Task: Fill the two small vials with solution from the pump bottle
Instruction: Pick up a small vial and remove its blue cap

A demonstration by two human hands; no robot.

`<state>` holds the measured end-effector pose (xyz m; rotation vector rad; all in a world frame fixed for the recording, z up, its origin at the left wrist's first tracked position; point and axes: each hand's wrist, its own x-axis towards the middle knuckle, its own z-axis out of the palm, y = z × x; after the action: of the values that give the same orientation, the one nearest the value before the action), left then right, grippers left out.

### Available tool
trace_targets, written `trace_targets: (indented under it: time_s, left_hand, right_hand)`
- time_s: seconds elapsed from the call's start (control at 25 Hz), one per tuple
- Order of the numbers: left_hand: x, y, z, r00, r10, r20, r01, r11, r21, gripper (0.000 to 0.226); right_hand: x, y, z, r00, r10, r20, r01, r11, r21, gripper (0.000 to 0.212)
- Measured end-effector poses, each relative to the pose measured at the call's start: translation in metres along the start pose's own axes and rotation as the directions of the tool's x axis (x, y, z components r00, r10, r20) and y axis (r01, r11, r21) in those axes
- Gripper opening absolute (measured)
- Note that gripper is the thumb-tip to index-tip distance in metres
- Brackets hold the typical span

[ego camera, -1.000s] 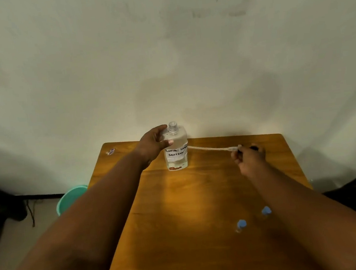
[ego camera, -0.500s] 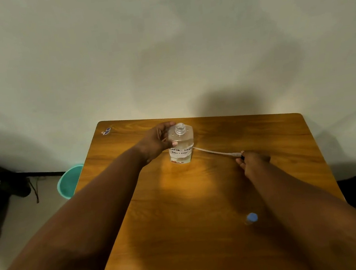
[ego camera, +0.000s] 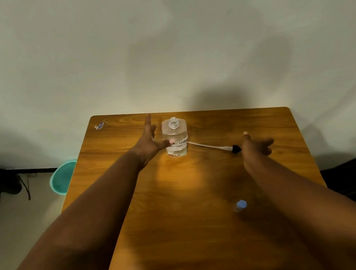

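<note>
Left grip: the left hand (ego camera: 149,141) is spread, fingers straight and pointing away, thumb tip against the label of the bottle (ego camera: 175,137); it holds nothing.
Right grip: the right hand (ego camera: 254,148) is loose and open, fingers extended, holding nothing.
Bottle: clear, upright, neck uncapped, just right of the left grip on the wooden surface (ego camera: 180,201), near its far edge.
Pump head: the black pump head (ego camera: 235,148) lies on the surface just left of the right grip, its white tube (ego camera: 207,146) running back to the bottle's base.
Vial: one blue-capped vial (ego camera: 240,205) stands nearer the person than the right grip, beside the right forearm; blurred.
Sticker: a small sticker (ego camera: 99,125) sits at the far corner, well left of the left grip.
Bucket: a teal bucket (ego camera: 63,178) is on the floor, left of the surface.
</note>
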<state>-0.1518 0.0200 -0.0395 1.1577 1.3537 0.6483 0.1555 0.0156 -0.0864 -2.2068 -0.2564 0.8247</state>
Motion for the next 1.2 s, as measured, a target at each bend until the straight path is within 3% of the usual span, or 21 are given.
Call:
trace_targets:
  time_s: [0.08, 0.16, 0.2, 0.28, 0.36, 0.44, 0.52, 0.6, 0.72, 0.8, 0.92, 1.0, 1.2]
  left_hand:
    - [-0.026, -0.017, 0.019, 0.968, -0.055, -0.245, 0.029, 0.994, -0.110, 0.107]
    - [-0.047, -0.051, 0.042, 0.865, -0.102, -0.491, 0.079, 0.995, -0.069, 0.088]
    - [-0.056, -0.068, 0.053, 0.834, -0.084, -0.545, 0.107, 0.994, 0.010, 0.074]
    - [-0.063, -0.093, 0.076, 0.844, -0.038, -0.535, 0.108, 0.989, 0.100, 0.040]
    - [-0.065, -0.105, 0.098, 0.899, -0.012, -0.437, 0.052, 0.995, 0.081, 0.021]
    - [-0.064, -0.112, 0.117, 0.943, 0.026, -0.332, 0.013, 0.993, 0.113, 0.017]
    - [-0.061, -0.115, 0.134, 0.968, 0.049, -0.245, -0.006, 0.985, 0.172, 0.013]
    - [-0.061, -0.115, 0.147, 0.986, 0.037, -0.163, -0.003, 0.979, 0.202, 0.015]
    - [-0.062, -0.114, 0.161, 1.000, 0.008, 0.012, -0.011, 0.965, 0.262, 0.028]
    - [-0.064, -0.107, 0.165, 0.990, -0.029, 0.138, -0.012, 0.959, 0.284, 0.045]
    - [-0.060, -0.079, 0.157, 0.975, -0.004, 0.223, -0.032, 0.987, 0.160, 0.060]
    - [-0.062, -0.040, 0.141, 0.982, 0.096, 0.163, -0.116, 0.986, 0.116, 0.053]
    - [-0.095, 0.078, 0.091, 0.921, 0.359, -0.151, -0.365, 0.931, -0.016, 0.036]
  right_hand:
    - [-0.018, 0.001, -0.028, 0.943, -0.310, 0.117, 0.326, 0.931, -0.162, 0.044]
    - [-0.034, 0.015, -0.054, 0.745, -0.533, 0.401, 0.655, 0.698, -0.288, 0.029]
    - [-0.039, 0.024, -0.066, 0.629, -0.549, 0.550, 0.770, 0.537, -0.344, 0.028]
    - [-0.048, 0.039, -0.083, 0.500, -0.423, 0.755, 0.865, 0.212, -0.454, 0.039]
    - [-0.051, 0.053, -0.089, 0.473, -0.274, 0.837, 0.862, -0.054, -0.504, 0.062]
    - [-0.053, 0.063, -0.091, 0.466, -0.210, 0.859, 0.837, -0.209, -0.505, 0.074]
    - [-0.054, 0.072, -0.089, 0.466, -0.192, 0.864, 0.821, -0.271, -0.503, 0.074]
    - [-0.055, 0.079, -0.084, 0.498, -0.185, 0.847, 0.813, -0.240, -0.531, 0.068]
    - [-0.054, 0.085, -0.078, 0.545, -0.197, 0.815, 0.824, -0.058, -0.564, 0.048]
    - [-0.056, 0.077, -0.079, 0.542, -0.237, 0.806, 0.837, 0.070, -0.542, 0.032]
    - [-0.067, 0.034, -0.081, 0.492, -0.357, 0.794, 0.864, 0.315, -0.393, 0.018]
    - [-0.086, -0.015, -0.087, 0.443, -0.457, 0.771, 0.881, 0.379, -0.282, 0.020]
    - [-0.168, -0.138, -0.116, 0.266, -0.697, 0.666, 0.938, 0.347, -0.012, 0.027]
